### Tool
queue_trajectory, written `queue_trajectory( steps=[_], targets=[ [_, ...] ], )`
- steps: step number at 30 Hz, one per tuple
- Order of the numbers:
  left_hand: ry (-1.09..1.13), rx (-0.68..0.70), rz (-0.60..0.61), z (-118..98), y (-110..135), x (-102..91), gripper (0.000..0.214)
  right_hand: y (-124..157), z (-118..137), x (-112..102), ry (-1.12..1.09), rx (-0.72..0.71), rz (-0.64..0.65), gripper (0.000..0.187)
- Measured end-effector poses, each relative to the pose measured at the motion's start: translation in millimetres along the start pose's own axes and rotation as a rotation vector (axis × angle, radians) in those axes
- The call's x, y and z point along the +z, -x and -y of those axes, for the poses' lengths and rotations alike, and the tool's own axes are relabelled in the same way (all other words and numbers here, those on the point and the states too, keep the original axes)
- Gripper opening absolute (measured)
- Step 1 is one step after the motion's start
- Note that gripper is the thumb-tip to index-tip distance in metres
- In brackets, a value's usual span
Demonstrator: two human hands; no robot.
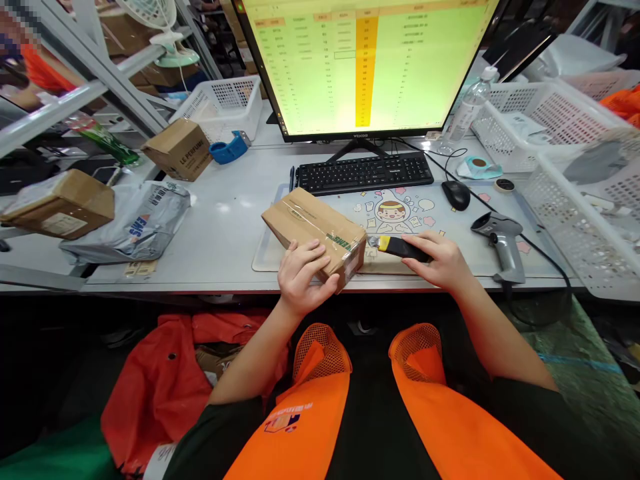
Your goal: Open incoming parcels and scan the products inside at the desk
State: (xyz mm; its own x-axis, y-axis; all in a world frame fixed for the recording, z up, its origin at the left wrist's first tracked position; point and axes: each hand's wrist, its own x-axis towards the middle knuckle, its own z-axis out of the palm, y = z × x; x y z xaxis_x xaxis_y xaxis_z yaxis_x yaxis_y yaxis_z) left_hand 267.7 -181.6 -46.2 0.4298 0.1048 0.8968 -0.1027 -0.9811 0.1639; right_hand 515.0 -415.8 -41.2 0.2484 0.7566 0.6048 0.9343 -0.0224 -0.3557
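A brown cardboard box with green print sits on the desk mat in front of me, turned at an angle. My left hand grips its near side, the fingers over the top edge and the thumb near the taped right end. In my right hand is a black and yellow utility knife, held between thumb and fingers. Its tip points left at the box's right end; whether blade and tape touch I cannot tell. Behind the box lies a black keyboard.
To the right are a mouse, a grey barcode scanner with its cable, and white baskets. A monitor stands at the back. On the left are a grey mailing bag, another box and a perfume carton.
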Motion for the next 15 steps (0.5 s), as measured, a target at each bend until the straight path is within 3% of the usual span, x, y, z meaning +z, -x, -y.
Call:
queue_trajectory(
  steps=[3, 5, 8, 10, 12, 15],
  targets=[
    [0.061, 0.009, 0.228, 36, -13, -20.7, 0.039, 12, -7, -9, 0.008, 0.098, -0.027, 0.04],
    [-0.002, -0.06, 0.34, 63, -22, -30.6, 0.052, 19, -8, -19, 0.023, 0.164, -0.061, 0.041],
    [-0.078, -0.151, 0.371, 77, -24, -22.5, 0.064, 17, 1, -39, 0.059, 0.223, -0.097, 0.042],
    [-0.117, -0.175, 0.285, 60, -17, -0.5, 0.063, 4, 16, -53, 0.091, 0.227, -0.041, 0.043],
    [-0.18, -0.192, 0.171, 30, -9, 26.8, 0.058, -19, 35, -62, 0.141, 0.206, 0.08, 0.043],
    [-0.224, -0.192, 0.059, -14, -3, 58.0, 0.045, -63, 67, -61, 0.241, 0.127, 0.267, 0.04]
  ],
)
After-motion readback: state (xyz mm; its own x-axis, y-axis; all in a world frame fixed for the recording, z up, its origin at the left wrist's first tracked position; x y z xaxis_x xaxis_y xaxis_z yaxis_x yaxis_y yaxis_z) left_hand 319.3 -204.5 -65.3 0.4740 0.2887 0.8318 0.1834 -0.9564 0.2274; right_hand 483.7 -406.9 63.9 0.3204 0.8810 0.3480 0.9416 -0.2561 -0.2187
